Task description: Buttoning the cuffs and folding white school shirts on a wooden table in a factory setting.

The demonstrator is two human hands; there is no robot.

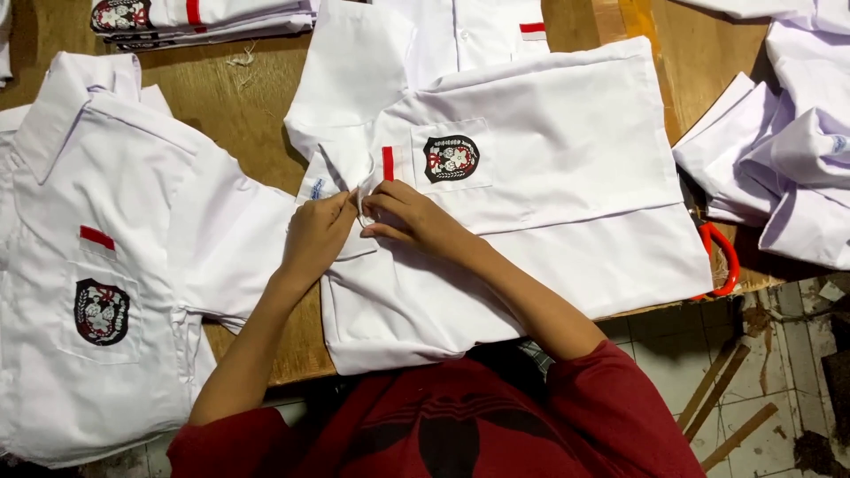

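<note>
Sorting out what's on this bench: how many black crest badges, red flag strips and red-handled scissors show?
Black crest badges: 3
Red flag strips: 4
Red-handled scissors: 1
Total: 8
Both hands pinch the middle white shirt at its placket.

Bare wooden table [239, 97] between crowding white shirts [97, 265].

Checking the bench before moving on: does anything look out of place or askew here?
A red-handled tool lies half under the white shirt at the wooden table edge, handle overhanging. Loose thread scraps lie on the bare wood. Both hands pinch the shirt's front placket.
</note>
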